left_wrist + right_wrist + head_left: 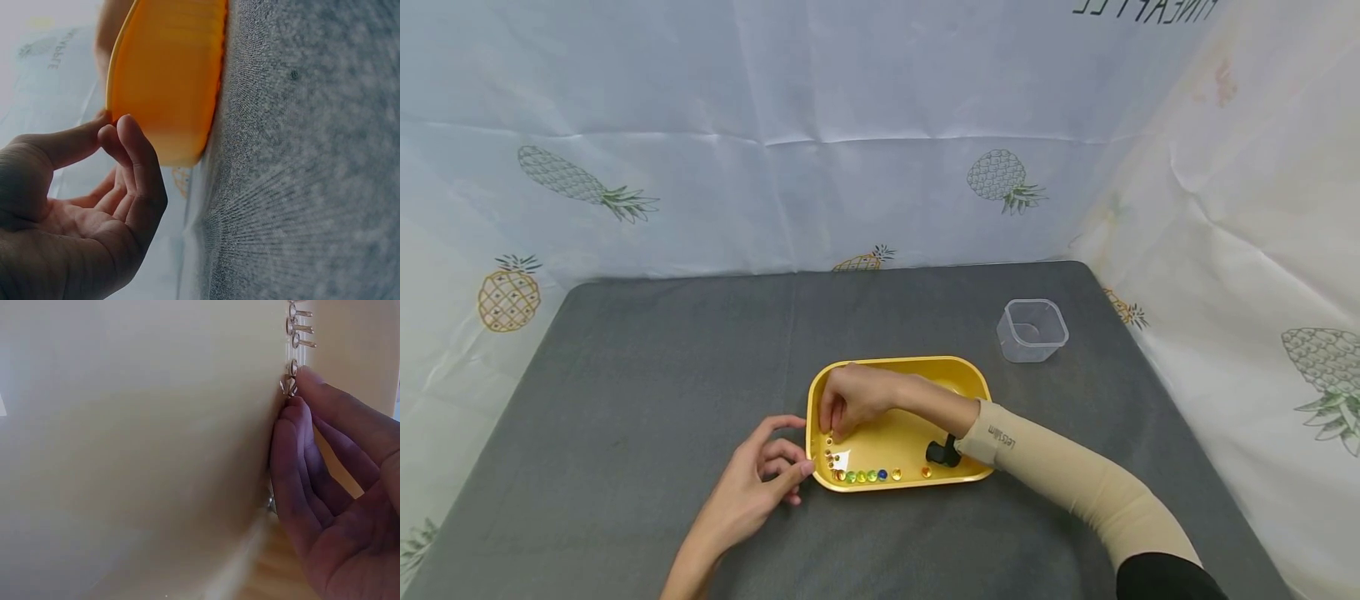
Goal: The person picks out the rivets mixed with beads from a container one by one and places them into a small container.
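Below the centre of the head frame: one yellow tray (880,446) on a dark grey cloth (662,417).
Contents, lower edge: a row of marbles (861,477), the rightmost standing apart.
Contents, left edge: a file of small metal pins (302,329), closely spaced; whether they stand or lean, we cannot tell.
Right hand (859,402), in the tray's upper left: thumb and fingertips pinch, as we judge it, one pin at the file's end.
Left hand (752,479), left of the tray: fingers loosely bent, thumb touching the lower left corner, nothing enclosed.
Upper right of the tray: one clear plastic container (1033,353), apart.
Hazards, by our judgement: the fingertips, working so near the next pin, could topple the file; a push from the left thumb could jolt the tray and set the marbles rolling; the black device (943,452) under the right wrist, hanging low, could sweep the rightmost marble aside.
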Demonstrator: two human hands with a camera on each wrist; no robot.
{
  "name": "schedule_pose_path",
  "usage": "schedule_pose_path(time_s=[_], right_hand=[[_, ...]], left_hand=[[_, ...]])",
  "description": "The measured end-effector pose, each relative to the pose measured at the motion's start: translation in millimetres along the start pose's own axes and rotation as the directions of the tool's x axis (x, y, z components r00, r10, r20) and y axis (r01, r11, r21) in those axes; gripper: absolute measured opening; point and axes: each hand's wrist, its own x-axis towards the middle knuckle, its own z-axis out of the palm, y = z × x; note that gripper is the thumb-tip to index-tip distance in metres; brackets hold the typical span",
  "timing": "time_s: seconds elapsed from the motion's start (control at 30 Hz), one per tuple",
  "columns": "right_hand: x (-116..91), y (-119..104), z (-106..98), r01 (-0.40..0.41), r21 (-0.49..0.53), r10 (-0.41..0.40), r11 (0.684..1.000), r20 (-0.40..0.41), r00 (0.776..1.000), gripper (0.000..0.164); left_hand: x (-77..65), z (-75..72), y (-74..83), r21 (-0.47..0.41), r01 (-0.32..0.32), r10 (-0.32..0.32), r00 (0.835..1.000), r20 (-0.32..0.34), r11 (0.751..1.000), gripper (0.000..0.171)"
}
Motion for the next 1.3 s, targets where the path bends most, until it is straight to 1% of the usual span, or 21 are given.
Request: schedule_pose_path(time_s=[0.17,0.33,0.57,0.77,1.03,1.3], right_hand=[[-0.1,-2.5,1.7,-0.02,-0.021,0.02,1.0,-0.011,1.0,0.011],[0.5,-2.4,3.6,-0.019,-0.055,0.018,0.998,-0.019,1.0,0.011],[-0.4,-2.3,4.9,-0.019,-0.069,0.018,0.997,-0.023,1.0,0.01],[-0.4,-2.3,5.3,-0.006,-0.097,0.003,0.995,-0.032,0.999,0.008],[-0.1,-5.1,6.1,-0.016,-0.145,0.011,0.989,-0.034,0.999,0.007],[-1.9,-5.7,5.3,-0.019,-0.151,0.014,0.988,-0.028,1.0,0.007]], left_hand=[[-0.2,-0.2,-0.6,0.001,0.0,0.0,1.0,0.004,1.0,0.053],[-0.4,-0.1,-0.9,-0.002,0.006,-0.006,1.0,0.006,1.0,0.053],[-0.5,-0.4,-0.8,0.008,-0.003,0.003,1.0,0.016,1.0,0.054],[-0.3,0.0,-0.2,0.003,0.005,-0.005,1.0,0.009,1.0,0.053],[-0.4,-0.2,-0.7,-0.002,0.011,-0.011,1.0,0.0,1.0,0.054],[0.5,0.6,-0.5,0.001,0.006,-0.006,1.0,0.0,1.0,0.054]])
